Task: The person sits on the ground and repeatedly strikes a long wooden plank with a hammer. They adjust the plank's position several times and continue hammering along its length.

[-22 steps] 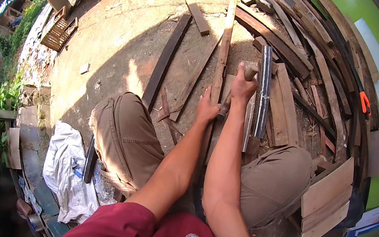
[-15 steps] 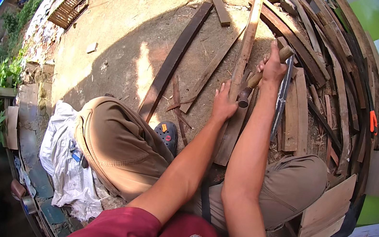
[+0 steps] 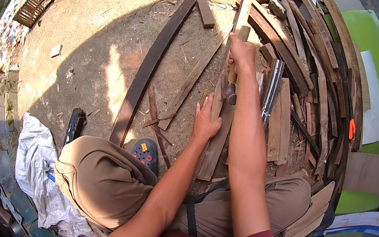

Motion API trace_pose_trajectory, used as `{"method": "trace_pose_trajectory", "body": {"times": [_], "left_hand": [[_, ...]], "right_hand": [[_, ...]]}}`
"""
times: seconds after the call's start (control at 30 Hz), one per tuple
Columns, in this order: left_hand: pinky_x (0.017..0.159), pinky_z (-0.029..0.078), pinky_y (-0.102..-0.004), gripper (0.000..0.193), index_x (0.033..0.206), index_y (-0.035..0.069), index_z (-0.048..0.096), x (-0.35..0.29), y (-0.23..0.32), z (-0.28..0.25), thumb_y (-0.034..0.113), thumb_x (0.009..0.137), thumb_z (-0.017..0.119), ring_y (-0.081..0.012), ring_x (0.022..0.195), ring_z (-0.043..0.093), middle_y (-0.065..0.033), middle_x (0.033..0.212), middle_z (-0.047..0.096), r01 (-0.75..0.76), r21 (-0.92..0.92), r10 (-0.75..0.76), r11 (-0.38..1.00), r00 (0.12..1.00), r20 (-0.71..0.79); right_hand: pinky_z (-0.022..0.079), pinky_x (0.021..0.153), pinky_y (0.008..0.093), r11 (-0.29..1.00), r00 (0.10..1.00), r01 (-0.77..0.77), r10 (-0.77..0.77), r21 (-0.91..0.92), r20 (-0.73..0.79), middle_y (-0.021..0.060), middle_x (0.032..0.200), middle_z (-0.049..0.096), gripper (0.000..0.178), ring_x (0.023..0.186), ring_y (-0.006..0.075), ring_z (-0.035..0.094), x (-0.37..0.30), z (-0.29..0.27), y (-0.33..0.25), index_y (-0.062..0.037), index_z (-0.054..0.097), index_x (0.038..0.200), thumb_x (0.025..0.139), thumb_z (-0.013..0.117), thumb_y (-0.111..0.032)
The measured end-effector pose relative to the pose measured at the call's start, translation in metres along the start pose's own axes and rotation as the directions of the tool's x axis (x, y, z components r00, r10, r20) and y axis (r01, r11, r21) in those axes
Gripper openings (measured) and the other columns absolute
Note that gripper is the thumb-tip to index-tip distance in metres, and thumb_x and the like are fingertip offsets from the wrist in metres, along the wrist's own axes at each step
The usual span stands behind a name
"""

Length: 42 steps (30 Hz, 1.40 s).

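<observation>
A long, narrow wooden strip (image 3: pixel 221 86) runs away from me, resting over a wider board (image 3: pixel 217 146). My left hand (image 3: pixel 207 123) grips the strip near its closer end, thumb on one side and fingers along the other. With my right hand (image 3: pixel 241 55) I hold a hammer (image 3: pixel 232 78) by its wooden handle. The handle's butt points away from me. The dark metal head hangs toward me, at the strip's right edge just beyond my left hand; whether it touches the wood I cannot tell.
Old planks (image 3: pixel 322 69) are heaped at the right, with an orange-handled tool (image 3: pixel 352 129) among them. A dark beam (image 3: pixel 149 74) and a short board (image 3: pixel 201 4) lie ahead. A white sack (image 3: pixel 36 155) is beside my left knee, and a wooden crate (image 3: pixel 33 4) stands far left.
My right hand has swung the hammer left and inward, from right of the strip to over it. My left hand still grips the strip. The whole view has shifted slightly.
</observation>
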<state>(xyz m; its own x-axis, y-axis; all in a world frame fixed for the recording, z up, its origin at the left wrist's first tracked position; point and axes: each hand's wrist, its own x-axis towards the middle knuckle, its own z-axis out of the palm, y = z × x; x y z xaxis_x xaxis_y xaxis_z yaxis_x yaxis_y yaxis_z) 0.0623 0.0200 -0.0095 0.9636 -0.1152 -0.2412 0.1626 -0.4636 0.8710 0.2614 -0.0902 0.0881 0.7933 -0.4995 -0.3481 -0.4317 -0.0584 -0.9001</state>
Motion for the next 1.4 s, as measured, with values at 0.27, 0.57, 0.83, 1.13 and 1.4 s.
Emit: {"method": "trace_pose_trajectory", "body": {"times": [0.27,0.57,0.83,1.13,1.4], "left_hand": [[0.126,0.016,-0.0498,0.096,0.158,0.003,0.026,-0.002,-0.006,-0.002,0.010,0.076,0.074,-0.0337,0.149,0.034,-0.0251,0.153,0.043,-0.037,-0.013,0.037,0.999,0.999,0.007],[0.126,0.015,-0.0507,0.096,0.158,0.003,0.025,0.000,-0.006,0.002,0.009,0.076,0.074,-0.0313,0.150,0.032,-0.0207,0.155,0.042,-0.032,0.036,0.032,0.999,0.999,-0.008],[0.124,0.020,-0.0516,0.092,0.157,0.004,0.028,-0.001,-0.006,0.005,0.013,0.076,0.072,-0.0365,0.145,0.039,-0.0268,0.151,0.045,-0.087,0.071,0.092,0.994,0.993,-0.074],[0.125,0.018,-0.0500,0.092,0.157,0.001,0.025,-0.001,-0.002,0.004,0.015,0.079,0.072,-0.0312,0.149,0.034,-0.0198,0.156,0.042,-0.021,0.136,0.022,0.991,1.000,-0.010],[0.125,0.018,-0.0506,0.090,0.155,0.000,0.027,0.000,-0.007,0.009,0.014,0.077,0.070,-0.0319,0.149,0.035,-0.0226,0.155,0.042,-0.047,0.145,0.056,0.988,0.997,-0.061]], "right_hand": [[0.046,0.045,0.0364,0.999,1.000,0.020,-0.020,0.025,-0.023,0.0102,0.063,0.060,0.030,0.052,0.0202,0.058,0.018,0.011,0.009,0.0045,0.065,0.072,0.083,0.071,-0.024],[0.032,0.041,0.0321,0.999,1.000,0.010,-0.010,0.042,0.020,-0.0001,0.058,0.046,0.022,0.043,0.0108,0.038,0.011,0.014,0.000,-0.0057,0.057,0.075,0.090,0.068,-0.017],[0.033,0.041,0.0315,0.993,0.996,0.083,-0.086,0.081,0.038,-0.0006,0.058,0.046,0.024,0.043,0.0105,0.039,0.007,0.006,0.007,-0.0081,0.056,0.071,0.089,0.069,-0.017],[0.045,0.045,0.0360,0.993,0.994,0.077,-0.070,0.091,-0.081,0.0083,0.063,0.058,0.025,0.049,0.0183,0.055,0.022,0.012,0.004,0.0015,0.062,0.070,0.085,0.067,-0.019],[0.052,0.070,0.0408,0.916,0.900,0.390,-0.357,0.097,-0.251,0.0151,0.069,0.070,0.033,0.068,0.0257,0.070,0.017,0.011,0.018,0.0072,0.067,0.072,0.082,0.068,-0.024]]}}
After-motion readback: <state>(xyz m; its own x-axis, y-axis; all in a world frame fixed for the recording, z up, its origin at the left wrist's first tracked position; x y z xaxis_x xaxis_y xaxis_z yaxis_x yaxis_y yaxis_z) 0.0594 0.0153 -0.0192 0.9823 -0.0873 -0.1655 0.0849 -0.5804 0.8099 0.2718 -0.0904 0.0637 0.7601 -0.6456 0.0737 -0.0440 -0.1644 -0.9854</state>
